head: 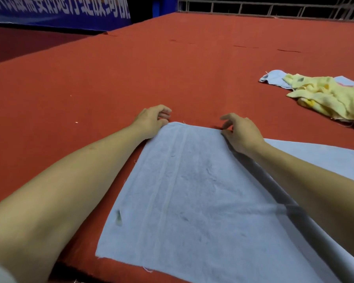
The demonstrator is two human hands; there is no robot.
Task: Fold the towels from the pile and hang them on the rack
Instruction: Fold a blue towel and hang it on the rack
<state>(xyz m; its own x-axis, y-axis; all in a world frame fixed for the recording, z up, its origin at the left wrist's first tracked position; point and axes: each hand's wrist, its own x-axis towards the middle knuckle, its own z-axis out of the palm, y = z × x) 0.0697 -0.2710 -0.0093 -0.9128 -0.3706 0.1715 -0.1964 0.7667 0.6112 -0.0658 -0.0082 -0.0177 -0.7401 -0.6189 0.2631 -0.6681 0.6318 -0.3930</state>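
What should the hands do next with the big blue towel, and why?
Probably lift the far edge of the flat light-blue terry towel and fold it toward the body. The left hand and right hand sit at its far corners, and it lies spread on the red cloth-covered table.

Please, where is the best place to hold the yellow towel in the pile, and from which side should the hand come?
Probably pinch the yellow towel at its near-left edge, coming from the left with the right hand. It lies crumpled over a light blue towel, so that free edge lets it lift away alone.
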